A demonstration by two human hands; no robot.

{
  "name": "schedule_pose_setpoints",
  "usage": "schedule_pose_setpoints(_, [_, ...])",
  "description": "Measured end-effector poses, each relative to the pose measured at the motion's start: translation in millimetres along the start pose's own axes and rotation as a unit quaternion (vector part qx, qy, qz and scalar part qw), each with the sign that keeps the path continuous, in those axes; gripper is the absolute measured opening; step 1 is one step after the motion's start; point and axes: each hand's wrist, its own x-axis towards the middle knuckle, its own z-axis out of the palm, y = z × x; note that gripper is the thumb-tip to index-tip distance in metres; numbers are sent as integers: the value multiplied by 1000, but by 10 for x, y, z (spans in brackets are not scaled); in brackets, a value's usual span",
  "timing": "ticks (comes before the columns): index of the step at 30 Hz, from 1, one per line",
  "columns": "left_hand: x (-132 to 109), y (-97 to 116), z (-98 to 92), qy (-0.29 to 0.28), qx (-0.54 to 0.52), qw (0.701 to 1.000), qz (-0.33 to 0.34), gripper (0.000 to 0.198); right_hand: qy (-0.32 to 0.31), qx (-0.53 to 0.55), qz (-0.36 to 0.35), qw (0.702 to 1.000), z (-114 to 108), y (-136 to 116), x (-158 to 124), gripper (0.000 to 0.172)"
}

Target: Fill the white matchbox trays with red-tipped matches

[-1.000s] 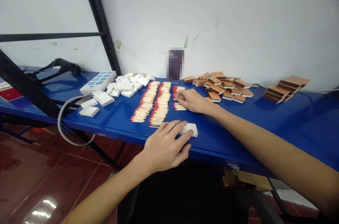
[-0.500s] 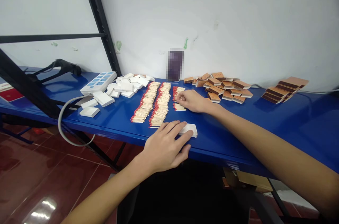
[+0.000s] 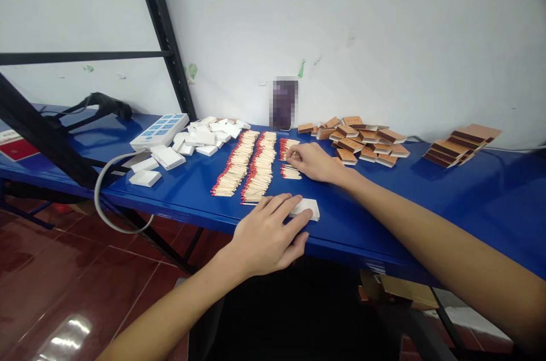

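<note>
On the blue table, near its front edge, lies a white matchbox tray (image 3: 312,210). My left hand (image 3: 271,239) grips it, with fingers on its left end and along its near side. Just beyond, my right hand (image 3: 313,162) pinches at a short row of red-tipped matches (image 3: 291,174); the fingertips hide how many they hold. Two long rows of matches lie to the left, one closer (image 3: 261,165) and one farther off (image 3: 236,165). The near end of the closer row almost meets my left fingers.
White trays (image 3: 205,137) are heaped at the back left beside a white power strip (image 3: 160,131) with a grey cable. Orange matchbox sleeves (image 3: 364,136) pile up at the back right, and flattened stacked ones (image 3: 458,145) stand farther right. A pixelated dark object (image 3: 284,104) leans on the wall.
Both hands keep nearly the same places. The right fingertips have shifted slightly among the matches of the short row, whose near matches now lie a little more askew.
</note>
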Motion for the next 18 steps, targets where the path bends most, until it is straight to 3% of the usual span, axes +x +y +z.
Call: schedule_pose_setpoints(18, [9, 6, 5, 1, -5, 1000, -3, 34, 3, 18, 12, 1000, 9, -7, 32, 18])
